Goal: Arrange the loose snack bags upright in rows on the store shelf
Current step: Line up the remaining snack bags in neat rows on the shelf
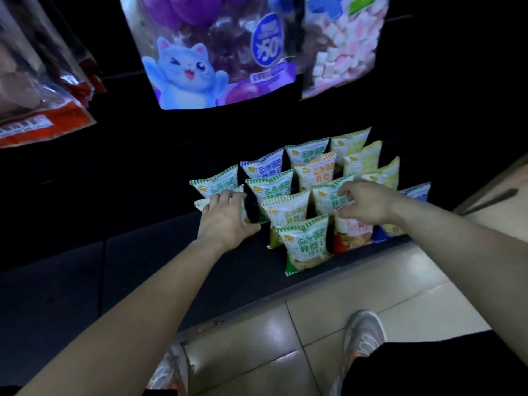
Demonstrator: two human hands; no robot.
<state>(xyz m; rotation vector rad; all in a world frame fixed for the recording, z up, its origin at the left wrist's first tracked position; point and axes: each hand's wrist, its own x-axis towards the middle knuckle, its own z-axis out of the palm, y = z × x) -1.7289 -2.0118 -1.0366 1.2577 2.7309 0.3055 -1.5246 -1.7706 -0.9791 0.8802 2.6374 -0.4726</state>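
Observation:
Several small snack bags stand upright in rows on the dark bottom shelf (pixel 171 252). My left hand (pixel 225 218) grips the front bag of the leftmost row (pixel 201 203), fingers wrapped over its top edge. My right hand (pixel 363 202) pinches the top of a red-bottomed bag (pixel 353 232) in the front right, just in front of a green-striped bag (pixel 328 197). A green-bottomed bag (pixel 307 244) stands alone at the very front. Yellow bags (pixel 363 161) fill the right rear, and a blue-topped bag (pixel 417 194) sits at the far right.
Large hanging bags sit above: a purple cat-print bag (pixel 211 52), a marshmallow bag (pixel 343 44) and a red-edged bag (pixel 43 90) at left. The shelf's left part is dark and bare. Beige floor tiles (pixel 314 318) and my shoes (pixel 363 332) lie below.

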